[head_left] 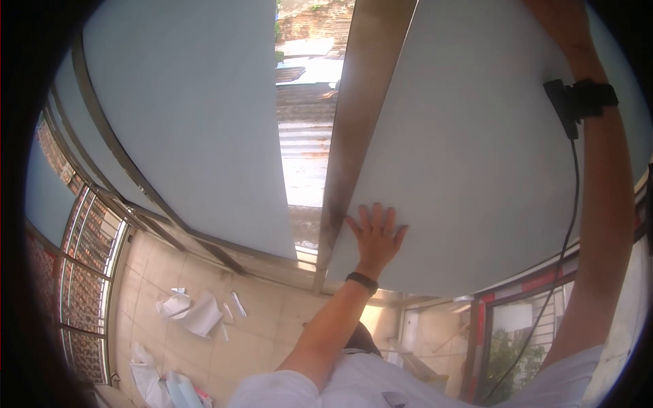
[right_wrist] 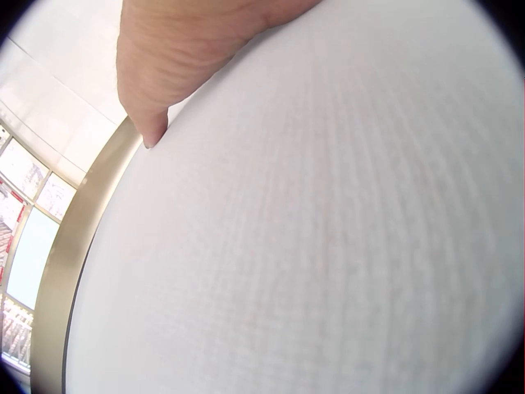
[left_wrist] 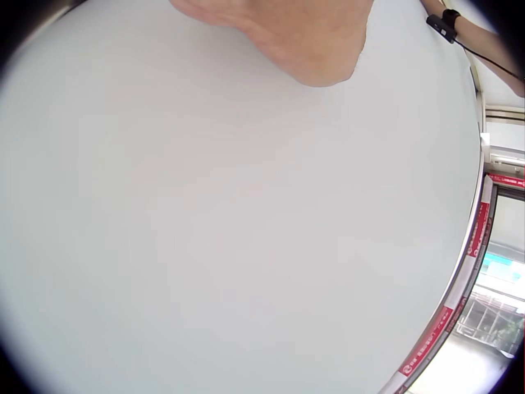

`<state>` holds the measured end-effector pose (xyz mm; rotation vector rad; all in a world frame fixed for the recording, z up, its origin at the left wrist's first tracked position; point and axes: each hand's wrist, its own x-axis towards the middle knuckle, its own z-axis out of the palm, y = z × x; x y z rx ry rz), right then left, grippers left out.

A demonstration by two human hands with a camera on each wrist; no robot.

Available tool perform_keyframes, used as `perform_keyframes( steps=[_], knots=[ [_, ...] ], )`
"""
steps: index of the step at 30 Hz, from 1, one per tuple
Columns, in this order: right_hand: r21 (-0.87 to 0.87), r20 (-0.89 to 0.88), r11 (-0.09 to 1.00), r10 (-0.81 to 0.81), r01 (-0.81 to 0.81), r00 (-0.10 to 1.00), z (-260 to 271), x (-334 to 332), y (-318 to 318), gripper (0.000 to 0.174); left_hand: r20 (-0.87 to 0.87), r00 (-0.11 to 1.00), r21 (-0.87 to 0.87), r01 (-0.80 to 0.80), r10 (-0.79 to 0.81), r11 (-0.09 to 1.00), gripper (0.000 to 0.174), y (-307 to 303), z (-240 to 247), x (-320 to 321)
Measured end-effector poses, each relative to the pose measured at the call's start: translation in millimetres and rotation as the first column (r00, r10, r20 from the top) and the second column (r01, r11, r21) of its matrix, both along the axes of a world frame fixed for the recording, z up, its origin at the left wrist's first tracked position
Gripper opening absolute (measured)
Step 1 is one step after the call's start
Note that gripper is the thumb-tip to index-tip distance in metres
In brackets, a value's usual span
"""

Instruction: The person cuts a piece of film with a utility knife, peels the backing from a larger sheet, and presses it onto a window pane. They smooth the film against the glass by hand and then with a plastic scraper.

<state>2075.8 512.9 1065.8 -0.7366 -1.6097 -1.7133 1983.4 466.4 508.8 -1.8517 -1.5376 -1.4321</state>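
Observation:
A large pale panel [head_left: 469, 156] fills the right of the head view, beside a brown metal post [head_left: 364, 81]. My left hand [head_left: 377, 241] lies on its lower corner near the post, fingers spread. High on the right, my right hand [head_left: 561, 24] is against the upper part, its fingertips outside the head view. The left wrist view has the heel of my left hand [left_wrist: 299, 37] over the smooth panel surface [left_wrist: 230, 205]. In the right wrist view, my right hand [right_wrist: 189, 49] rests on the panel [right_wrist: 287, 230], one fingertip at its edge by the metal frame [right_wrist: 70, 271].
Another pale panel [head_left: 190, 122] stands left of the post, with corrugated roofs [head_left: 306, 143] visible through the gap. White scraps [head_left: 201, 316] and plastic wrapping [head_left: 149, 381] lie on the tiled floor [head_left: 258, 340]. A cable [head_left: 575, 197] hangs along my right arm. Red-and-white tape [left_wrist: 426, 341] lines a frame.

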Motion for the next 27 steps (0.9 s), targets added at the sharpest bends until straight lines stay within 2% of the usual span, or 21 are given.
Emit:
perform_keyframes(
  steps=[5,8,10,11,13,14,16,18,19,21,22,24,27],
  knots=[
    [0.007,-0.002,0.999,0.037,-0.037,0.999,-1.3,-5.7,2.4,0.08,-0.01,1.0,0.011,-0.011,0.011,1.0,0.094,1.4,3.7,-0.5],
    [0.0,-0.026,1.0,-0.011,0.011,1.0,-0.9,-4.4,-1.5,0.079,-0.012,1.0,0.009,-0.01,0.01,1.0,0.09,1.3,9.2,4.6],
    [-0.04,-0.037,0.998,-0.039,0.038,0.999,-5.8,-11.4,-7.4,0.078,-0.015,1.0,-0.011,0.001,-0.001,1.0,0.086,1.3,7.3,3.6],
    [-0.131,-0.085,0.991,-0.028,0.017,0.996,-13.1,-18.8,-10.0,0.078,-0.022,1.0,-0.038,0.012,-0.013,0.999,0.082,1.1,5.2,0.1],
    [-0.233,-0.173,0.972,-0.052,0.011,0.984,-27.0,-35.3,-18.6,0.074,-0.034,0.999,-0.161,0.025,-0.031,0.987,0.077,-4.4,2.3,-6.0],
    [-0.245,-0.217,0.969,-0.075,0.02,0.973,-33.9,-37.0,-12.3,0.071,-0.043,0.999,-0.104,0.014,-0.019,0.995,0.076,1.2,-14.9,-5.0],
    [-0.145,-0.262,0.985,0.054,-0.095,0.964,-59.9,-44.5,1.1,0.08,-0.061,0.998,0.005,-0.015,0.015,1.0,0.074,15.2,-39.9,-6.6],
    [-0.085,-0.252,0.99,0.085,-0.11,0.964,-75.6,-44.2,18.2,0.076,-0.079,0.997,-0.155,-0.009,-0.003,0.988,0.074,15.8,-48.3,-8.1],
    [-0.048,-0.26,0.993,0.095,-0.112,0.961,-81.0,-43.3,20.4,0.076,-0.09,0.996,-0.12,-0.012,0.001,0.993,0.074,20.4,-53.4,-9.4],
    [-0.127,-0.251,0.988,0.053,-0.087,0.967,-89.9,-45.2,23.1,0.077,-0.087,0.996,-0.103,-0.013,0.004,0.995,0.072,26.4,-60.5,-10.6],
    [-0.109,-0.253,0.99,0.059,-0.089,0.966,-89.1,-39.9,17.7,0.077,-0.091,0.996,-0.084,-0.016,0.008,0.996,0.072,22.3,-59.7,-5.0],
    [-0.135,-0.251,0.987,0.052,-0.088,0.967,-90.0,-35.7,17.1,0.077,-0.087,0.996,-0.139,-0.001,-0.011,0.99,0.072,22.9,-59.3,-3.0],
    [-0.146,-0.241,0.976,0.122,-0.16,0.963,-91.7,-35.6,23.4,0.069,-0.087,0.996,-0.185,0.001,-0.018,0.983,0.072,22.0,-54.7,-3.1]
  ],
)
